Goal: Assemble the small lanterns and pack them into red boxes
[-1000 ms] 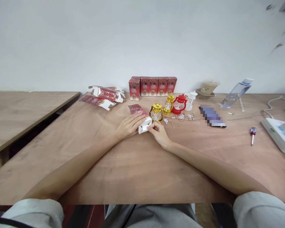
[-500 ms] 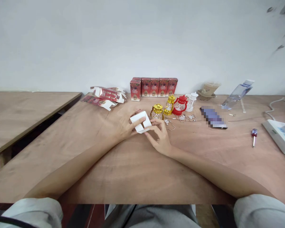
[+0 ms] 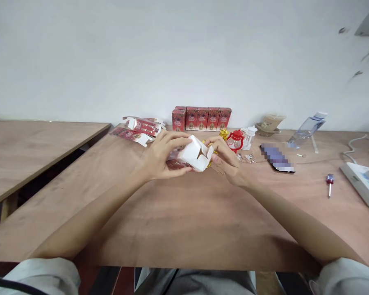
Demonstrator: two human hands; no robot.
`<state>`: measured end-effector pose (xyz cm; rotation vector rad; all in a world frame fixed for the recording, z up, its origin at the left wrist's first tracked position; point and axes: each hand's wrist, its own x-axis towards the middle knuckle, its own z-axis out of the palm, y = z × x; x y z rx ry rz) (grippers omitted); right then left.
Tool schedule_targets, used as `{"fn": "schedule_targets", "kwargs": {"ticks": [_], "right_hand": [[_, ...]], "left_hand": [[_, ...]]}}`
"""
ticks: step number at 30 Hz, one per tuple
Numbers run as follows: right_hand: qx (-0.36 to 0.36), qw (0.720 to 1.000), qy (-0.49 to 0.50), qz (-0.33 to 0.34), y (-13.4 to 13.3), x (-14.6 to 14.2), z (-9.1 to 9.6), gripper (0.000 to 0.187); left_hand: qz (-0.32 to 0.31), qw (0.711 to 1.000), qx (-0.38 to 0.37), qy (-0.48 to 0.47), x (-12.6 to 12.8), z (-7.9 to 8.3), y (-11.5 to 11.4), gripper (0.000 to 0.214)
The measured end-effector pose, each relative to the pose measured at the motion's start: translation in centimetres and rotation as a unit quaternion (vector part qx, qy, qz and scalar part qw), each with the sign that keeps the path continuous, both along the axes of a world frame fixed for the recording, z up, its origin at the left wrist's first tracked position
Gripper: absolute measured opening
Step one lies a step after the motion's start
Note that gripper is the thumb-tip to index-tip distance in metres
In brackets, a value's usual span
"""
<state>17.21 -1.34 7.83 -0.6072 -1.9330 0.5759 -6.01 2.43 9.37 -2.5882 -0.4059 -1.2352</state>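
Both hands hold a small carton (image 3: 194, 155) lifted off the wooden table (image 3: 184, 221); its white inside and open end flaps face me, its red printed side shows underneath. My left hand (image 3: 161, 157) wraps round the carton's left side. My right hand (image 3: 227, 157) grips its right end at the flaps. Behind the carton stand small toy lanterns: a gold lantern (image 3: 224, 133) partly hidden, a red lantern (image 3: 235, 140) and a white lantern (image 3: 248, 136).
A row of several red boxes (image 3: 202, 119) stands by the wall. Flat unfolded cartons (image 3: 138, 129) lie at left. Small metal parts (image 3: 247, 157), a phone (image 3: 276, 157), a screwdriver (image 3: 329, 182), a tilted water bottle (image 3: 307, 126), a cup (image 3: 270, 122) and a white device (image 3: 361, 182) lie at right.
The carton went from lying on the table under my hands to being lifted and turned, its open end now facing me. My view has tilted slightly.
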Motion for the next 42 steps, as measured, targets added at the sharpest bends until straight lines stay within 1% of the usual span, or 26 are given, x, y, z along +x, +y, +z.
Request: {"fn": "schedule_targets", "kwargs": {"ticks": [3,5,8,11,17,20,23,26,29,33,36,39,42], "right_hand": [[-0.03,0.997,-0.051,0.043,-0.2,0.9,1.2,0.024],[-0.064,0.994,-0.074,0.054,-0.5,1.1,1.8,0.022],[-0.101,0.989,-0.085,0.062,-0.9,0.9,2.4,0.023],[-0.107,0.99,-0.07,0.066,-1.1,0.7,2.5,0.023],[-0.152,0.987,-0.022,0.043,-1.5,0.1,2.2,0.026],[-0.199,0.979,0.03,0.023,-2.1,-0.6,2.4,0.027],[-0.249,0.966,0.075,0.015,-2.6,-1.3,2.7,0.034],[-0.285,0.955,0.079,0.03,-2.7,-1.5,2.6,0.034],[-0.286,0.954,0.083,0.034,-2.5,-1.5,2.3,0.031],[-0.29,0.953,0.082,0.003,-2.2,-1.7,1.7,0.032],[-0.3,0.95,0.085,0.001,-2.0,-1.8,1.4,0.032],[-0.302,0.95,0.082,0.007,-1.9,-1.6,1.5,0.03],[-0.298,0.951,0.081,0.019,-2.1,-1.4,2.0,0.029]], "left_hand": [[0.011,0.994,-0.042,0.103,0.0,2.3,-1.7,0.045],[0.021,0.984,-0.051,0.171,0.0,3.1,-2.5,0.038],[0.042,0.972,-0.035,0.227,0.1,3.5,-2.9,0.033],[0.063,0.966,-0.008,0.25,0.3,3.4,-3.1,0.026],[0.154,0.961,0.043,0.225,0.7,3.0,-3.6,0.022],[0.171,0.959,0.058,0.219,0.7,2.6,-3.6,0.022],[0.175,0.958,0.072,0.218,0.8,2.3,-3.5,0.023],[0.168,0.958,0.09,0.213,1.0,2.2,-3.4,0.027],[0.156,0.96,0.111,0.204,1.1,2.1,-3.3,0.027],[0.126,0.961,0.135,0.207,1.0,1.7,-3.0,0.025],[0.134,0.958,0.14,0.211,1.0,1.5,-3.0,0.025],[0.146,0.957,0.131,0.213,1.0,1.6,-3.1,0.026],[0.131,0.965,0.125,0.191,0.9,1.7,-3.1,0.024]]}}
